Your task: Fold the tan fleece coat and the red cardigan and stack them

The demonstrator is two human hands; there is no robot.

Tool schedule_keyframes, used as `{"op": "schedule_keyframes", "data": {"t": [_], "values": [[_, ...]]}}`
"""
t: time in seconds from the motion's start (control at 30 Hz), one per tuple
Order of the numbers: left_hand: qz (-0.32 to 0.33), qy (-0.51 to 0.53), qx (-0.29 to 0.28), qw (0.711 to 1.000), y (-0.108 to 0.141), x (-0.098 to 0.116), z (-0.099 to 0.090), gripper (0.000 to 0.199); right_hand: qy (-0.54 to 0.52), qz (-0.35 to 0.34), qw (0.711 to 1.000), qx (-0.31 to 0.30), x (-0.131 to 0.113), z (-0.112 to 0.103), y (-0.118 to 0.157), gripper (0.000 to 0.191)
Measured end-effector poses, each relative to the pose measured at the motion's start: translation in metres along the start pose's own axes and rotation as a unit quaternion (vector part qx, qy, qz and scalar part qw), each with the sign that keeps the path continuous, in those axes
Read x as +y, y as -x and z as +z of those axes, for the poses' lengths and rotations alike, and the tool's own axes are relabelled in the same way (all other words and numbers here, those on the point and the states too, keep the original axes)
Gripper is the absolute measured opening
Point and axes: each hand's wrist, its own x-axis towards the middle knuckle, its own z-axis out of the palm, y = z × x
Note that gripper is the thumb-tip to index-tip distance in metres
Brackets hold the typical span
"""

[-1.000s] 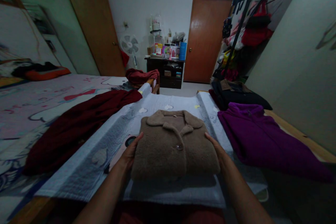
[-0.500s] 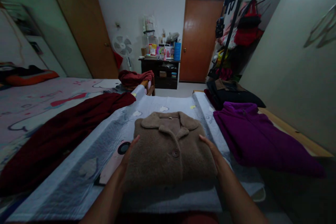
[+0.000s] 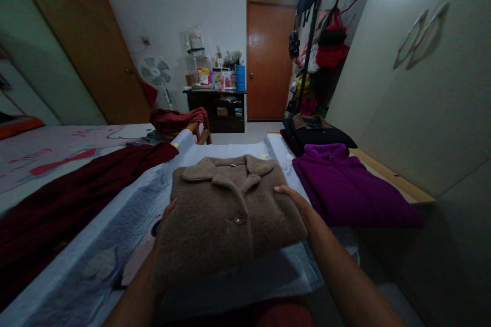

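A folded brown fuzzy coat [image 3: 215, 219], with a rounded collar and one visible button, is held up over the blue-and-white cover [image 3: 111, 219]. My left hand [image 3: 165, 215] grips its left side, thumb on top and the other fingers hidden beneath. On the opposite side, my right hand [image 3: 293, 199] holds the edge the same way. The coat tilts slightly, its right side higher. Partly behind my left forearm lies a pink flat item [image 3: 135, 263] with a dark round mark.
To the right, a folded purple jacket [image 3: 353, 186] rests near a dark folded garment [image 3: 320, 133] on a wooden ledge. A dark red garment [image 3: 88, 189] lies spread at the left. A fan [image 3: 155, 71] and black cabinet [image 3: 215, 112] stand at the back.
The view has turned to the right. Both hands have lifted the coat a little and tilted it, keeping their grip on its sides.
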Motion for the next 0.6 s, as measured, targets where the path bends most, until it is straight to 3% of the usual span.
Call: {"op": "schedule_keyframes", "data": {"t": [0.1, 0.27, 0.4, 0.6], "values": [[-0.020, 0.035, -0.011, 0.999, 0.000, 0.012, 0.023, 0.037, -0.012, -0.002, 1.000, 0.008, -0.024, -0.003, 0.019, 0.034], [-0.001, 0.091, -0.117, 0.989, 0.004, 0.023, 0.084, 0.042, -0.001, -0.037, 0.998, 0.055, -0.071, -0.022, 0.059, 0.033], [0.008, 0.123, -0.198, 0.972, -0.001, 0.026, 0.142, 0.047, 0.040, -0.074, 0.990, 0.113, -0.107, -0.051, 0.092, 0.034], [-0.001, 0.182, -0.331, 0.926, -0.015, 0.024, 0.235, 0.044, 0.092, -0.151, 0.961, 0.212, -0.148, -0.105, 0.130, 0.034]]}}
